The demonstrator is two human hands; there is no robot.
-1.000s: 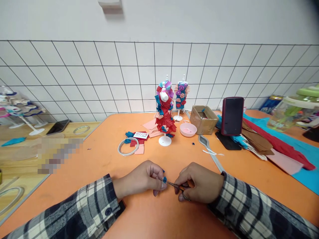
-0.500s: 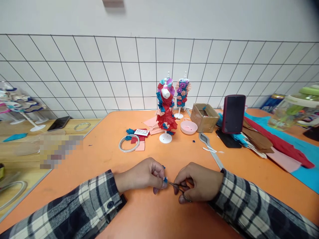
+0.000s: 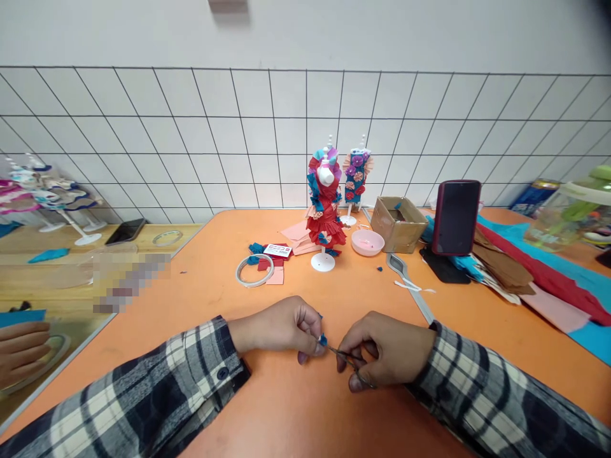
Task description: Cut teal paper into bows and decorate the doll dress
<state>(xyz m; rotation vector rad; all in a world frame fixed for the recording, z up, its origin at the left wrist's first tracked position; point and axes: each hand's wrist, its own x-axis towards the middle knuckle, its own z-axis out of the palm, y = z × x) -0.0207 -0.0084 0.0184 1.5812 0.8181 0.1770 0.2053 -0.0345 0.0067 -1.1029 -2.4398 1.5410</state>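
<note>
Between its thumb and fingers, my left hand [image 3: 296, 327] pinches a small blue paper piece [image 3: 323, 340] over the orange table [image 3: 200, 356]. My right hand [image 3: 384, 348] grips small metal scissors [image 3: 351, 361], whose tips point left at the blue piece and meet its edge. Most of the piece is hidden by my left fingers. Beyond the hands stands a small mannequin [image 3: 326, 213] in a red ruffled dress with blue and pink parts. A second mannequin [image 3: 356, 178] with paper flowers is behind it.
A tape roll [image 3: 254, 271] lies by red and pink paper. To the right are a pink bowl [image 3: 367, 242], a cardboard box [image 3: 398, 224], a phone [image 3: 456, 217] and paper sheets [image 3: 548, 267]. Another person's hand [image 3: 23, 353] is at the far left.
The view has turned slightly left, so the table things appear further right. Another person's hand has come into view at the left edge. My hands keep their holds.
</note>
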